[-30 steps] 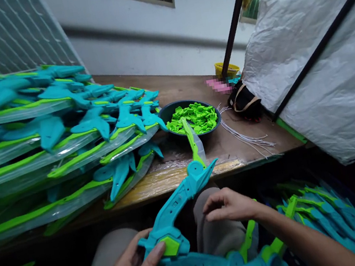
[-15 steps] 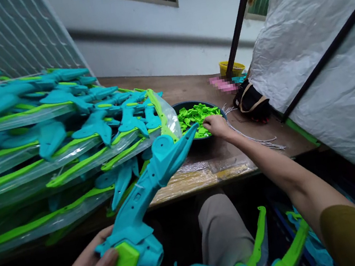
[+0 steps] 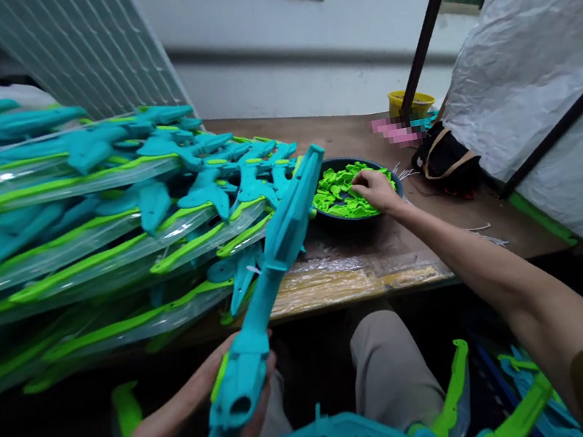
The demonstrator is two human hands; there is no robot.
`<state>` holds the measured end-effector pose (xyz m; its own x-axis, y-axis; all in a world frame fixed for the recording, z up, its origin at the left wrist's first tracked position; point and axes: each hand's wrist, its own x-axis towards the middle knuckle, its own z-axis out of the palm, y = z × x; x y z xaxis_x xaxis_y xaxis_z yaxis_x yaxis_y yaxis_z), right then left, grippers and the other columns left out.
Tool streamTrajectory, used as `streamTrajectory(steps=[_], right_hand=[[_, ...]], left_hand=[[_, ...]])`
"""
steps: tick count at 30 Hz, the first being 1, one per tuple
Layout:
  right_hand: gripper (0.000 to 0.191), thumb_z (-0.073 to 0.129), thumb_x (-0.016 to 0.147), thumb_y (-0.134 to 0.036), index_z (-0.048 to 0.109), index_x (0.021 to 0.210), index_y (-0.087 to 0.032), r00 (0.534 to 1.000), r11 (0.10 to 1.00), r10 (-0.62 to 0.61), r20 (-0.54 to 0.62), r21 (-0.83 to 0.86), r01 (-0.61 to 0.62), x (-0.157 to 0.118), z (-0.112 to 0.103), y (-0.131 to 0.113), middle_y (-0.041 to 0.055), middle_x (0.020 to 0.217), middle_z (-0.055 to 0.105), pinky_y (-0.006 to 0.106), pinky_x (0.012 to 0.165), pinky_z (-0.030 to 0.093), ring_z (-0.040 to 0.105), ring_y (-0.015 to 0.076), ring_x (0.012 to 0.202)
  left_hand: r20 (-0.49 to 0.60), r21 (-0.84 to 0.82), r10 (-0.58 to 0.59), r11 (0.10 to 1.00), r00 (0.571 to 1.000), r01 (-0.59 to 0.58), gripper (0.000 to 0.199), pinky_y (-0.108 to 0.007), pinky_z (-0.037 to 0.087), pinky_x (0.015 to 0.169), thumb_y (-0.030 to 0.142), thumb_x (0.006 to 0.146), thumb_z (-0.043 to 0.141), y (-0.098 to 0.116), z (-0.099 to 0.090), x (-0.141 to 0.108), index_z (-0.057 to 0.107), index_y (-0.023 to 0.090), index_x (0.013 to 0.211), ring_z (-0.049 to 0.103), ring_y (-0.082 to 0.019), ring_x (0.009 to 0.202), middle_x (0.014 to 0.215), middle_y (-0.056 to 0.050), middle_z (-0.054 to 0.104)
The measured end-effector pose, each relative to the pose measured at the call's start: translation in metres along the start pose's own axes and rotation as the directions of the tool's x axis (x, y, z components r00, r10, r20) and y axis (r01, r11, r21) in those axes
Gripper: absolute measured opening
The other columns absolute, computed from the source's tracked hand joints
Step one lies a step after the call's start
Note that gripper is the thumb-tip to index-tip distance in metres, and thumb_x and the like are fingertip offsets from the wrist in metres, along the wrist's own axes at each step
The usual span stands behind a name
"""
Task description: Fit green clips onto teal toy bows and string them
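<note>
My left hand (image 3: 191,422) is wrapped round a long teal plastic toy part (image 3: 262,290), which has a green patch on its side. The part tilts up and away, its pointed tip close to the left rim of a dark round bowl (image 3: 344,218). Small green plastic pieces (image 3: 339,184) fill much of that bowl. Over its right side, the fingers of my right hand (image 3: 376,189) are pinched together on a green piece, mostly hidden by the fingertips. Across my lap lies another teal toy part (image 3: 328,436) with green arms.
Teal and green toy parts with clear plastic (image 3: 154,197) are piled on the left of the table (image 3: 280,119). White ties (image 3: 488,238), a black bag (image 3: 446,159) and a yellow tub (image 3: 411,103) lie to the right. A white sheet (image 3: 549,56) and dark poles stand beyond.
The toy part in my left hand has turned, showing its narrower edge, and its tip points higher. My right hand stays at the bowl, its fingers more visible. The whole view has shifted.
</note>
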<state>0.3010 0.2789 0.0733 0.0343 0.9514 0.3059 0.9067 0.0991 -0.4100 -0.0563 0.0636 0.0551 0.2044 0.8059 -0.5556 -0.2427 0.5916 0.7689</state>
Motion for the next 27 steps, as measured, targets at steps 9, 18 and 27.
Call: streamTrajectory(steps=[9, 18, 27], right_hand=[[0.011, 0.058, 0.096, -0.019, 0.057, 0.107, -0.017, 0.818, 0.743, -0.571, -0.073, 0.379, 0.552, -0.142, -0.038, -0.089, 0.0058, 0.096, 0.066, 0.027, 0.074, 0.048, 0.063, 0.0159, 0.082], [0.028, 0.038, 0.109, -0.019, 0.063, 0.097, -0.016, 0.533, 0.556, -0.830, 0.165, 0.314, 0.769, -0.211, -0.068, -0.140, 0.0064, 0.093, 0.061, 0.027, 0.061, 0.042, 0.055, 0.0147, 0.075], [0.036, 0.033, 0.111, -0.024, 0.064, 0.095, -0.017, 0.517, 0.554, -0.831, 0.205, 0.382, 0.739, -0.212, -0.056, -0.154, 0.0057, 0.092, 0.063, 0.028, 0.073, 0.049, 0.060, 0.0158, 0.083]], left_hand=[[0.570, -0.375, 0.100, 0.915, 0.815, 0.150, 0.034, -0.015, 0.043, 0.034, 0.029, 0.089, 0.064, -0.006, 0.015, 0.004, 0.075, 0.010, 0.115, 0.055, -0.007, 0.043, 0.088, -0.007, 0.067], [0.633, -0.295, 0.084, 0.945, 0.769, 0.140, 0.035, -0.013, 0.039, 0.035, 0.025, 0.095, 0.046, -0.023, 0.019, -0.010, 0.076, 0.007, 0.087, 0.049, -0.009, 0.037, 0.055, -0.006, 0.057], [0.582, -0.284, -0.035, 0.927, 0.813, 0.243, 0.042, -0.016, 0.033, 0.032, 0.044, 0.088, 0.058, -0.047, 0.022, -0.008, 0.059, 0.011, 0.061, 0.044, -0.010, 0.033, 0.045, -0.004, 0.049]])
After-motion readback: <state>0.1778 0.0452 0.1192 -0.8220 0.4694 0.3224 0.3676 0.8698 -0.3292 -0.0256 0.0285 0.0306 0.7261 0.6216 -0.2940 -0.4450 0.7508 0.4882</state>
